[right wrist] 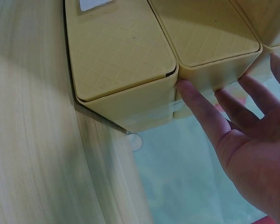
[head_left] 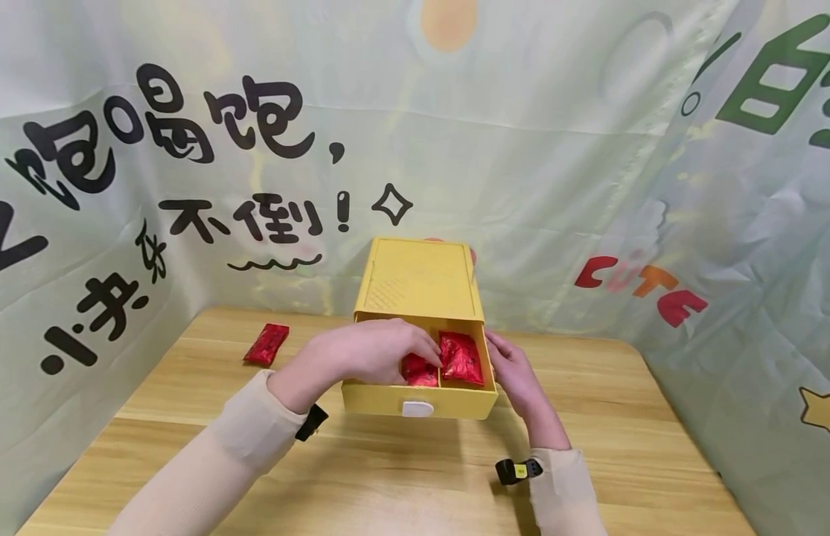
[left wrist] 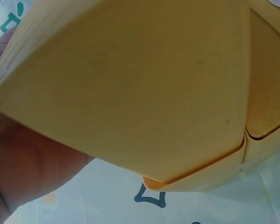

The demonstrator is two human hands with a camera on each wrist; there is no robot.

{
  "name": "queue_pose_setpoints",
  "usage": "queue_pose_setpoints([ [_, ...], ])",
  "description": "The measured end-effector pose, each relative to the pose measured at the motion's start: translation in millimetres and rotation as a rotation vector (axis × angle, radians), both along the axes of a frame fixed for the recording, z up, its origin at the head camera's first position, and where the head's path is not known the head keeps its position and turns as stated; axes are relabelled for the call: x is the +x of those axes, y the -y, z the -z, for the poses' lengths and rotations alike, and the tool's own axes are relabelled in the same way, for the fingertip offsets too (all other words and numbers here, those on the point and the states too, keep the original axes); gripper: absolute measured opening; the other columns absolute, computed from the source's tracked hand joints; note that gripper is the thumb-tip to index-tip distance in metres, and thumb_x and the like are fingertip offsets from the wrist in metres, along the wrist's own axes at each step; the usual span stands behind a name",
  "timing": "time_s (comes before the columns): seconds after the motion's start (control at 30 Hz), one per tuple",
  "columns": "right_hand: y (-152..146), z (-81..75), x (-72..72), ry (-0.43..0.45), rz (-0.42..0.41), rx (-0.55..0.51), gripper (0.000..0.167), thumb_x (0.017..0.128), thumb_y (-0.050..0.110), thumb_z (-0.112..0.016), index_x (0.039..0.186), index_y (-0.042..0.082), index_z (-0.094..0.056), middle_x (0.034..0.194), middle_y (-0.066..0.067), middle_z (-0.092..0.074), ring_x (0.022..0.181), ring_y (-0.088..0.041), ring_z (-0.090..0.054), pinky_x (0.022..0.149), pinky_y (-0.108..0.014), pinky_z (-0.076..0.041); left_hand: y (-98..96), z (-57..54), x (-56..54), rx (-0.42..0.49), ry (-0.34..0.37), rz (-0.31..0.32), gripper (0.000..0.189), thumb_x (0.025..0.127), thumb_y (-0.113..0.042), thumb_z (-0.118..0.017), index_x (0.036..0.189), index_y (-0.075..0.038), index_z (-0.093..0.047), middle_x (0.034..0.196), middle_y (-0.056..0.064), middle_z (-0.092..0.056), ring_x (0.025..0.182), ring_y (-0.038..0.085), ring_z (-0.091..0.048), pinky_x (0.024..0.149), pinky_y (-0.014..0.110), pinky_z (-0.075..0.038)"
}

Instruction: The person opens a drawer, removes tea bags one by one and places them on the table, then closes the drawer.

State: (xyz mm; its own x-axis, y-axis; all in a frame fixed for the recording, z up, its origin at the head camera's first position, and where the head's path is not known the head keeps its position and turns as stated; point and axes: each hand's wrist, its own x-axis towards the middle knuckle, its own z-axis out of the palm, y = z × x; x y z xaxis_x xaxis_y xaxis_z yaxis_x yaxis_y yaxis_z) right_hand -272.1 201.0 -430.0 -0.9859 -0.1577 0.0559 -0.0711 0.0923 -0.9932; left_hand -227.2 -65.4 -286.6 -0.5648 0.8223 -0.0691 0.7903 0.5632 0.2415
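Observation:
A yellow drawer box stands on the table with its top drawer pulled out. A divider splits the drawer. One shiny red packet lies in the right compartment, another red packet in the left. My left hand reaches over the drawer's left wall, fingers and thumb bent about the left packet; its fingertips are partly hidden. In the left wrist view the drawer wall covers those fingers. My right hand touches the box's right side with fingers extended, holding nothing.
Another red packet lies on the wooden table, left of the box. A printed cloth hangs behind and along both sides of the table. Closed drawers sit in the box below the pulled-out one.

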Motion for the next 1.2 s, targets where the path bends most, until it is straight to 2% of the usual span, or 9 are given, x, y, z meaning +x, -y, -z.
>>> queue_pose_setpoints([
  [0.17, 0, 0.6, 0.0, -0.003, 0.002, 0.001, 0.05, 0.112, 0.024, -0.046, 0.155, -0.003, -0.043, 0.152, -0.028, -0.049, 0.106, -0.002, -0.064, 0.089, -0.023, -0.056, -0.7, 0.4, -1.0, -0.036, -0.002, -0.045, 0.046, 0.091, -0.034, -0.081, 0.132, -0.015, -0.073, 0.142, 0.002, -0.064, 0.134, 0.018, -0.058, 0.112, 0.032, -0.046],
  [0.4, 1, 0.8, 0.0, -0.004, 0.002, -0.001, 0.05, 0.112, 0.023, -0.046, 0.155, -0.004, -0.043, 0.152, -0.028, -0.049, 0.105, -0.002, -0.065, 0.089, -0.023, -0.056, -0.3, 0.6, -3.4, -0.061, -0.005, -0.087, 0.06, 0.088, -0.041, -0.082, 0.138, -0.013, -0.068, 0.147, 0.001, -0.061, 0.138, 0.019, -0.054, 0.116, 0.035, -0.043],
  [0.6, 1, 0.6, -0.4, -0.005, 0.005, 0.001, 0.05, 0.112, 0.023, -0.046, 0.155, -0.003, -0.042, 0.152, -0.028, -0.048, 0.106, -0.001, -0.064, 0.089, -0.023, -0.056, 1.5, 2.7, -6.8, -0.043, 0.031, -0.129, 0.057, 0.089, -0.02, -0.078, 0.144, -0.014, -0.063, 0.143, -0.001, -0.064, 0.124, 0.015, -0.061, 0.11, 0.034, -0.047],
  [0.63, 1, 0.6, -0.4, -0.004, 0.006, 0.001, 0.05, 0.112, 0.023, -0.046, 0.155, -0.003, -0.042, 0.152, -0.028, -0.048, 0.105, -0.001, -0.064, 0.089, -0.023, -0.056, 1.8, 3.4, -7.4, -0.037, 0.035, -0.133, 0.058, 0.089, -0.02, -0.078, 0.144, -0.014, -0.063, 0.141, -0.002, -0.065, 0.122, 0.014, -0.061, 0.109, 0.034, -0.048],
  [0.73, 1, 0.5, -0.3, -0.006, 0.01, 0.002, 0.05, 0.112, 0.022, -0.045, 0.156, -0.003, -0.042, 0.152, -0.028, -0.048, 0.105, 0.0, -0.064, 0.089, -0.023, -0.056, 2.3, 6.0, -9.0, -0.014, 0.03, -0.124, 0.061, 0.088, -0.034, -0.082, 0.142, -0.015, -0.064, 0.138, -0.002, -0.066, 0.12, 0.013, -0.062, 0.108, 0.033, -0.049],
  [0.83, 1, 0.1, -0.5, -0.009, 0.011, 0.001, 0.05, 0.112, 0.021, -0.045, 0.156, -0.003, -0.042, 0.152, -0.029, -0.048, 0.104, 0.001, -0.065, 0.089, -0.023, -0.056, 1.7, 9.3, -10.0, 0.015, -0.01, -0.095, 0.067, 0.084, -0.046, -0.085, 0.138, -0.012, -0.066, 0.134, -0.001, -0.067, 0.12, 0.015, -0.062, 0.109, 0.033, -0.048],
  [0.97, 0, 0.2, -0.3, -0.009, 0.007, -0.006, 0.05, 0.112, 0.021, -0.046, 0.156, -0.004, -0.042, 0.152, -0.029, -0.048, 0.105, 0.001, -0.064, 0.09, -0.022, -0.055, 0.2, 13.5, -10.1, 0.033, -0.065, -0.078, 0.057, 0.085, -0.034, -0.087, 0.133, -0.01, -0.067, 0.13, 0.002, -0.067, 0.121, 0.017, -0.062, 0.11, 0.034, -0.048],
  [1.1, 0, 0.9, -0.4, -0.006, 0.004, -0.012, 0.05, 0.112, 0.02, -0.046, 0.155, -0.004, -0.042, 0.152, -0.029, -0.048, 0.105, 0.001, -0.064, 0.091, -0.022, -0.055, 0.1, 15.7, -9.4, 0.02, -0.084, -0.099, 0.052, 0.086, -0.02, -0.086, 0.133, -0.012, -0.067, 0.13, 0.0, -0.067, 0.12, 0.016, -0.062, 0.109, 0.034, -0.049],
  [1.2, 1, 1.0, -0.4, -0.007, 0.003, -0.013, 0.05, 0.112, 0.02, -0.046, 0.155, -0.004, -0.042, 0.152, -0.029, -0.048, 0.105, 0.001, -0.065, 0.09, -0.022, -0.055, 0.9, 15.7, -9.1, 0.016, -0.096, -0.113, 0.049, 0.087, -0.015, -0.082, 0.133, -0.014, -0.067, 0.128, -0.001, -0.067, 0.117, 0.014, -0.062, 0.106, 0.033, -0.05],
])
